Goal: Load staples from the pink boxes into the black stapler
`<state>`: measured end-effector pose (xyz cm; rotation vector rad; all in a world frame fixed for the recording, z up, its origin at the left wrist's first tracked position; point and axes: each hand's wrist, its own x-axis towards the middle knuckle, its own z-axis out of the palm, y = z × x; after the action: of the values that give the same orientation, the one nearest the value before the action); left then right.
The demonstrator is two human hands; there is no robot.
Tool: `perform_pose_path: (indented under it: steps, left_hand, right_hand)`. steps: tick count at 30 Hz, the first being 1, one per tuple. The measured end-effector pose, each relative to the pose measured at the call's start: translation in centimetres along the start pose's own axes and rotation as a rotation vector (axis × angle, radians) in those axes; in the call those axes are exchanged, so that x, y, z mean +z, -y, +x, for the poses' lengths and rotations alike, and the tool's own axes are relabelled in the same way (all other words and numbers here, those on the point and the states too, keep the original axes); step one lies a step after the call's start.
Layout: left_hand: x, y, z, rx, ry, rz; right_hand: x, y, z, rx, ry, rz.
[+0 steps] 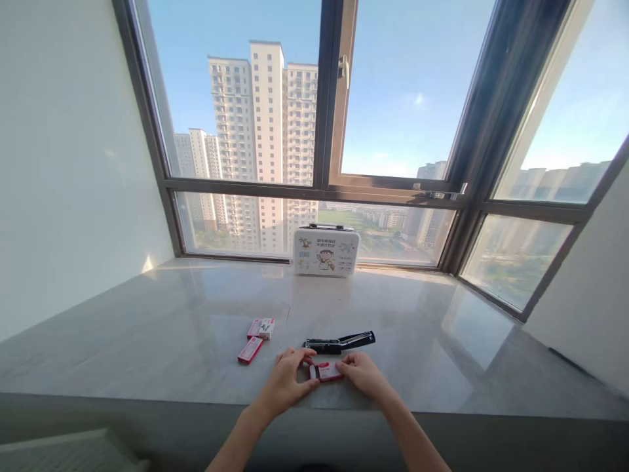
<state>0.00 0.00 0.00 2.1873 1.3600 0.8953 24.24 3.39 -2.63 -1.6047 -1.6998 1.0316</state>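
A small red and white staple box (328, 372) is held low over the counter near its front edge, its left end open. My left hand (291, 379) is closed round that open left end, thumb below and fingers above. At the right end, my right hand (362, 373) pinches the box between thumb and fingers. Just behind the box lies a black stapler (339, 342), its top arm swung open toward the right. To the left of my hands, three more small boxes lie together: a red and white box (251, 350) in front, a white box (266, 328) and a pinkish box (254, 327) behind.
A white carry case (325, 252) with cartoon prints stands upright against the window at the back. The grey marble-look counter (196, 341) ends at a front edge just before my wrists. A wall (73, 164) borders it on the left.
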Motion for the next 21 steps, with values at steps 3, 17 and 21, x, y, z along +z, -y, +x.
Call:
perform_pose_path:
  steps: [3, 17, 21]
  left_hand:
    - [0.2, 0.7, 0.2, -0.004, -0.006, -0.037]
    - [0.4, 1.3, 0.0, 0.02, -0.018, -0.028]
    - [0.5, 1.3, 0.0, 0.018, -0.015, -0.021]
  right_hand:
    - [-1.8, -0.7, -0.5, 0.022, -0.043, -0.04]
    - [-0.5, 8.5, 2.1, -0.419, 0.235, -0.698]
    - [-0.3, 8.6, 3.0, -0.468, 0.301, -0.698]
